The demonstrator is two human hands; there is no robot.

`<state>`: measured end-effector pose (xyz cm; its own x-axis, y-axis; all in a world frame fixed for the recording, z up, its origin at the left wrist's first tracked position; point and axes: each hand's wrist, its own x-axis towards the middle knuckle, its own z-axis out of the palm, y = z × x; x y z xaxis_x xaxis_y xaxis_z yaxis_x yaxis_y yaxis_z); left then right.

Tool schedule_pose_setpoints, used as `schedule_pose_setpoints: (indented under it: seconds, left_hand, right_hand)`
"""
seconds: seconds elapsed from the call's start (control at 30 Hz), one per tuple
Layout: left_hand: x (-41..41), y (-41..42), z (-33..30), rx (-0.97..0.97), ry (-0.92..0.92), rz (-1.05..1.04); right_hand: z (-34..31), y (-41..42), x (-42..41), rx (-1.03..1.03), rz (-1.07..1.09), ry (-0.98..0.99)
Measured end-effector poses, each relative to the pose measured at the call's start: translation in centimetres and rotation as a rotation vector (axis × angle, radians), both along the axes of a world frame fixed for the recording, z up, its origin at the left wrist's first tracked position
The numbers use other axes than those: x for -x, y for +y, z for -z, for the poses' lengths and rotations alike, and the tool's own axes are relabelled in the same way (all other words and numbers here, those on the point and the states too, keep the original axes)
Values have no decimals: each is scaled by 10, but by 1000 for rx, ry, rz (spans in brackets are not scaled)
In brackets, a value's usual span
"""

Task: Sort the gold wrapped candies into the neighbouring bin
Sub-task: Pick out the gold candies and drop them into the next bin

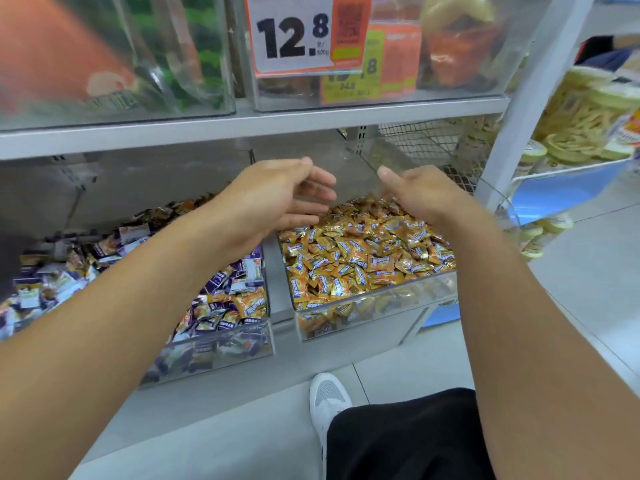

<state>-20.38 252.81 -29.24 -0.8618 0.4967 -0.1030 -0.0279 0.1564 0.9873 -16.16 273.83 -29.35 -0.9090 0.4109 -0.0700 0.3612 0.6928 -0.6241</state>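
Two clear plastic bins stand side by side on a low shelf. The right bin [377, 306] is heaped with gold wrapped candies [360, 261]. The left bin [221, 351] holds mostly purple and white candies, with some gold wrapped ones [249, 304] near its front right corner. My left hand [277, 199] hovers above the divider between the bins, fingers relaxed and slightly bent, holding nothing. My right hand [419, 195] hangs over the back of the right bin, thumb out; its fingers are hidden behind the hand.
A grey shelf board [242, 128] runs just above my hands, carrying clear bins and a price tag [294, 32] reading 12.8. A white upright post [512, 133] stands to the right, with snack tubs [585, 123] beyond it. My white shoe [329, 403] is on the floor below.
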Motion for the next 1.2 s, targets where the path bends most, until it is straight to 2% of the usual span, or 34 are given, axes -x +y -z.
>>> schedule_pose_setpoints:
  seconds: [0.07,0.13,0.23,0.3,0.33,0.4,0.5,0.57,0.6,0.67,0.73,0.8,0.87,0.97,1.03,1.13,1.2]
  left_hand:
    - [-5,-19,4,19,130,4]
    - [-5,-39,9,23,225,-14]
    - [-3,-58,13,43,320,-27]
    - [-5,-64,17,46,336,-23]
    - [-6,-67,20,50,343,-24]
    - [-9,-76,24,48,365,-19]
    - [-12,-96,26,86,412,-23]
    - [-10,-120,26,155,396,-7]
    - [-8,-135,24,243,387,7]
    - [0,-170,23,541,438,14]
    - [8,-207,25,851,463,-31]
    - [13,-241,30,1056,424,-96]
    - [13,-264,36,1161,334,-128]
    - [6,-278,37,1156,249,-198]
    - [-1,-278,29,1089,148,-267]
    - [-14,-276,24,1047,-196,-255]
    - [-15,-274,32,1146,-248,-134]
  right_hand:
    - [-2,-8,-1,-47,-78,23]
    - [0,-21,2,-3,-241,-41]
    - [13,-56,6,254,-466,-427]
    - [26,-65,11,193,-516,-639]
    - [32,-64,15,156,-493,-665]
    - [38,-54,21,99,-407,-605]
    - [33,-38,26,-222,-331,-415]
    - [23,-37,27,-209,-303,-250]
    - [14,-42,24,-167,-314,-164]
    - [-11,-66,15,-175,-383,11]
    - [-30,-111,4,-168,-554,198]
    - [-36,-169,-4,-69,-769,266]
    - [-21,-219,0,-175,-977,162]
    - [13,-274,17,-351,-1158,-115]
    - [29,-293,28,-281,-1206,-226]
    - [44,-312,38,17,-1242,-524]
    - [48,-321,43,-22,-1228,-665]
